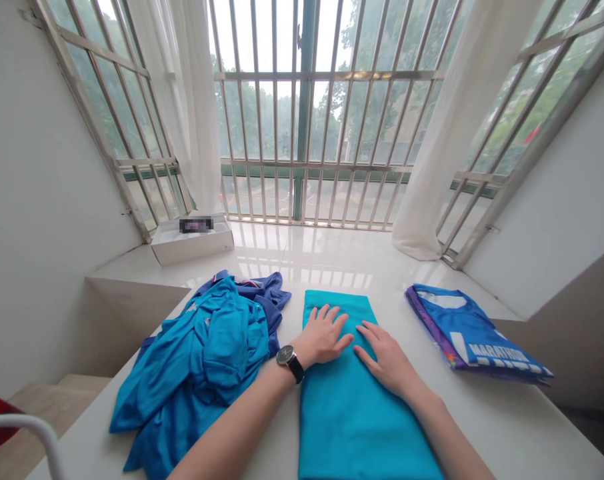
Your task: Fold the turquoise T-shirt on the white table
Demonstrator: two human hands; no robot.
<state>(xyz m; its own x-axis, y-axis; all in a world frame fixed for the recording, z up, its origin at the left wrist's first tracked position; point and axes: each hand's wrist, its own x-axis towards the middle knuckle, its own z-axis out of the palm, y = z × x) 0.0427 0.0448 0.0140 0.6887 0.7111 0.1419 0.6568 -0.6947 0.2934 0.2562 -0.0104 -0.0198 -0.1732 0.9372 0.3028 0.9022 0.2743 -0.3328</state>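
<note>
A turquoise garment (352, 427), folded into a long narrow strip, lies on the white tabletop (277, 427) in front of me. My left hand (325, 337) rests flat on its upper part with the fingers spread; a black watch is on that wrist. Beside it, my right hand (382, 357) touches the cloth near its right edge, fingers apart and slightly bent. Neither hand grips anything. To the left lies a crumpled heap of blue shirts (217, 353), turquoise on top and darker blue beneath.
Folded shirts (477, 333), the top one lettered "MARATHON", are stacked at the right. An open white box (195, 247) stands on the sill at the back left. Behind are a barred window (302, 120) and white curtains (432, 173). A white curved tube (37, 427) shows at lower left.
</note>
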